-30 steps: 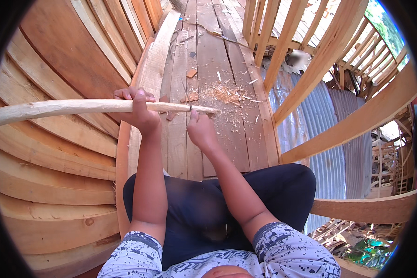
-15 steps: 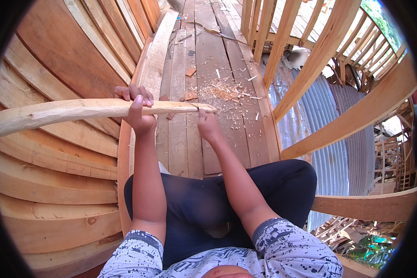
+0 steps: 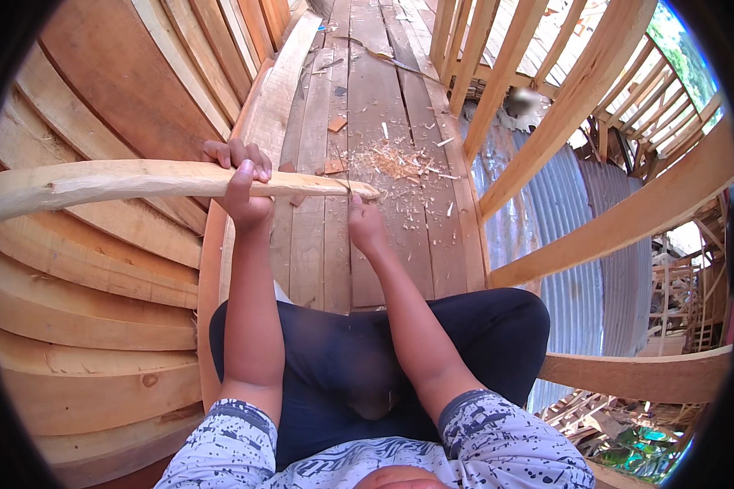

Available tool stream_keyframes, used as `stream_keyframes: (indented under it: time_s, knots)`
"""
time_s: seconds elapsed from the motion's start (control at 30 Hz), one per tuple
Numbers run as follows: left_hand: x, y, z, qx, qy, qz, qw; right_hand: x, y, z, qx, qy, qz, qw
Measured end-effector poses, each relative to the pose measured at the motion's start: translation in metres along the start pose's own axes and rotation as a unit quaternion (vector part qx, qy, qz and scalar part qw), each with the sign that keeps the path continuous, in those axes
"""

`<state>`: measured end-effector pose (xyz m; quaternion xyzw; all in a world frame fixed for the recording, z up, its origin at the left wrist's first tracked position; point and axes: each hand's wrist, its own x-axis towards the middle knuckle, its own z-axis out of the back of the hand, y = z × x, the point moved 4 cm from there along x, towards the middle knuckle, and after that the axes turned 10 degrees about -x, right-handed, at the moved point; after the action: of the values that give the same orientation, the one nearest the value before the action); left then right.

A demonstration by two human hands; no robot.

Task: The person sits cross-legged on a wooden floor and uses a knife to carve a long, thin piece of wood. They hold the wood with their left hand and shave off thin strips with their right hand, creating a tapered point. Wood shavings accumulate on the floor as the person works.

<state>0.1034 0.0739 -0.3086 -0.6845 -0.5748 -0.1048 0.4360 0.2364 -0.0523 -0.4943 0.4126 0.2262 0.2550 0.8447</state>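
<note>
A long, pale, slightly curved wooden pole [image 3: 122, 181] with hewn facets lies crosswise in front of me, running out at the left rim. It narrows to a tapered tip at the right. My left hand [image 3: 245, 183] is wrapped round its narrower part, thumb on the near side and fingers over the far side. Close to the tip, my right hand [image 3: 366, 222] is closed against the near side. A thin dark blade [image 3: 349, 187], seen nearly edge-on, crosses the pole at that hand's fingers; its handle is hidden.
Wood shavings [image 3: 395, 160] and small offcuts lie on the plank floor [image 3: 383, 261] beyond the tip. A curved plank wall [image 3: 81, 314] rises at my left. Upright wooden ribs [image 3: 567, 106] stand at my right, with corrugated metal sheets [image 3: 567, 301] below them. My legs are folded under my arms.
The pole's left end has risen slightly in view, and the whole view has shifted a little. Both hands keep their holds.
</note>
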Motion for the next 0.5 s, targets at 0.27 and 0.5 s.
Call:
stream_keyframes:
  time_s: [0.27, 0.5]
  knots:
    - [-0.004, -0.002, 0.014, -0.021, -0.024, 0.004, 0.999, -0.058, 0.103, 0.014, -0.015, -0.005, 0.083, 0.996]
    - [-0.001, 0.0, 0.011, -0.02, -0.007, -0.01, 1.0, -0.013, 0.025, -0.004, 0.0, -0.062, -0.05, 0.997]
